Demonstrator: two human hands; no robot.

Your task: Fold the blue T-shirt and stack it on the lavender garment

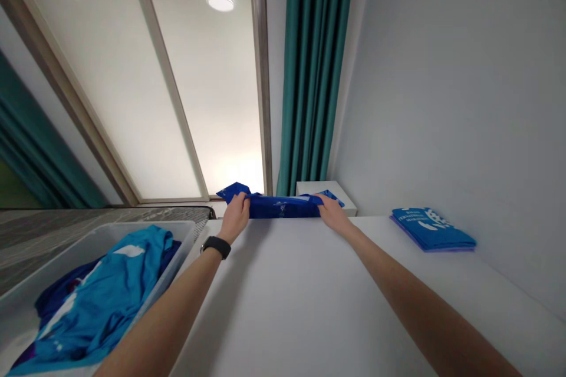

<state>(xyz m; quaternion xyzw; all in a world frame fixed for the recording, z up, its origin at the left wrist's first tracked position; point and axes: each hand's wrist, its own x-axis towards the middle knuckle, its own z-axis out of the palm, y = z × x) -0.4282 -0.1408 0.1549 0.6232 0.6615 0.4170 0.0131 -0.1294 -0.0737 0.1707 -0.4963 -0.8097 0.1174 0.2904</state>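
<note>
A dark blue shirt [285, 208] with small white print is stretched sideways between my two hands, out over the far edge of the white table. My left hand [236, 216], with a black watch on the wrist, grips one side of it. The other side is pinched in my right hand [332, 214]. Loose corners of the cloth stick out past both hands. Most of the shirt appears to hang beyond the edge, hidden from me.
To the left stands a whitish plastic bin [145, 225] holding crumpled clothes, with a bright blue shirt [115, 288] on top. Folded blue garments [431, 232] lie stacked on the white table [300, 300], near the right wall. Behind are a small white cabinet [347, 203] and a teal curtain [312, 70].
</note>
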